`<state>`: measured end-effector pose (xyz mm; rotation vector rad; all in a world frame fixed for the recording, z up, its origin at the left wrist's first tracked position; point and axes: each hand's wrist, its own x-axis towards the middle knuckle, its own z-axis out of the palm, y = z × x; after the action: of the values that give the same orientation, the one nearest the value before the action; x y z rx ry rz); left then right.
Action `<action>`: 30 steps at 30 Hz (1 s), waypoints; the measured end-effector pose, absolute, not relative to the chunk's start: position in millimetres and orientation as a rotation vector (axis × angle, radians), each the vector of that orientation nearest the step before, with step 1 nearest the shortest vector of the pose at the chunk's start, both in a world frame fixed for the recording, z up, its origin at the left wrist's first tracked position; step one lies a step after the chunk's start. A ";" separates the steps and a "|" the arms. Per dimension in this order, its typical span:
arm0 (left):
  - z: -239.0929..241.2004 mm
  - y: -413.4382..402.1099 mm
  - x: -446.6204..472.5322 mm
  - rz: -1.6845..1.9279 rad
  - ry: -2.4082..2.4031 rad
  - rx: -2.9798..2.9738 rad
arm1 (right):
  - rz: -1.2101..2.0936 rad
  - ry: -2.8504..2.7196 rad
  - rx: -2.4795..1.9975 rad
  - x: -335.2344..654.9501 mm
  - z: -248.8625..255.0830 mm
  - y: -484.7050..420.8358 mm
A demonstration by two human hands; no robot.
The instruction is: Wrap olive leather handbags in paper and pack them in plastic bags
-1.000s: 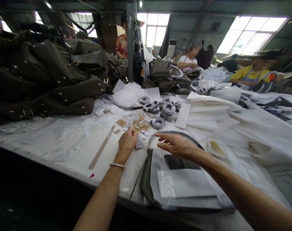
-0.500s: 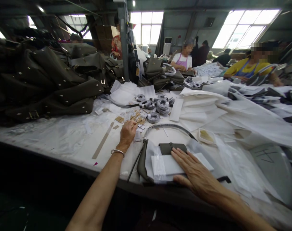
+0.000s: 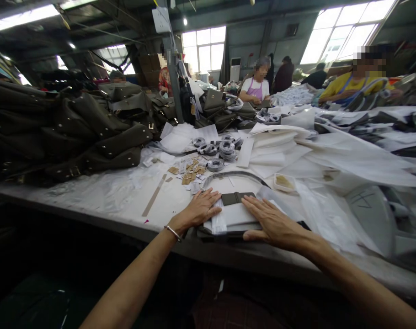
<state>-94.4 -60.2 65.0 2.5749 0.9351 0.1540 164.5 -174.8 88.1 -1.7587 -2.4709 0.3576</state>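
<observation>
A dark olive handbag lies flat at the table's front edge, with its handle arched away from me and wrapped in clear film. White sheets and a clear plastic packet rest over its body. Between my hands shows the olive flap of the bag. My left hand, fingers stretched out, lies at the bag's left side. Palm down on the right side of the white wrapping, my right hand has its fingers spread. Neither hand grips anything.
Brown tags and coiled, wrapped straps lie beyond the bag. Olive bags are heaped at left. White sheets and a small tray are to the right. A post rises behind; co-workers sit farther back.
My left hand has come from beside the brown tags to the bag's left side, its curled fingers now stretched out. The right hand stays on the bag. The view has tilted up.
</observation>
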 end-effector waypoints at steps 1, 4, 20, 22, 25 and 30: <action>71.0 -63.0 -95.8 0.148 0.925 2.567 | 0.314 -2.468 -1.756 174.3 87.1 -176.2; 85.0 -86.8 -101.1 0.199 0.822 2.606 | 0.164 -2.461 -1.781 205.1 73.2 -181.0; 11.3 -147.3 -112.0 0.883 1.174 3.183 | 0.227 -2.362 -1.958 216.4 68.3 -195.2; 14.7 -138.5 -113.9 0.842 1.173 3.189 | 0.438 -2.310 -1.973 218.3 89.4 -190.5; 15.9 -128.5 -116.4 0.826 1.111 3.195 | 0.522 -2.180 -1.953 218.8 113.8 -173.5; 6.5 -126.5 -116.5 0.887 1.137 3.155 | 0.335 -2.209 -2.050 215.7 98.2 -138.5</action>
<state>-116.5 -126.5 6.5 3.1548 1.1371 0.8871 215.7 -138.5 98.2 -2.0497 -2.2094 0.3345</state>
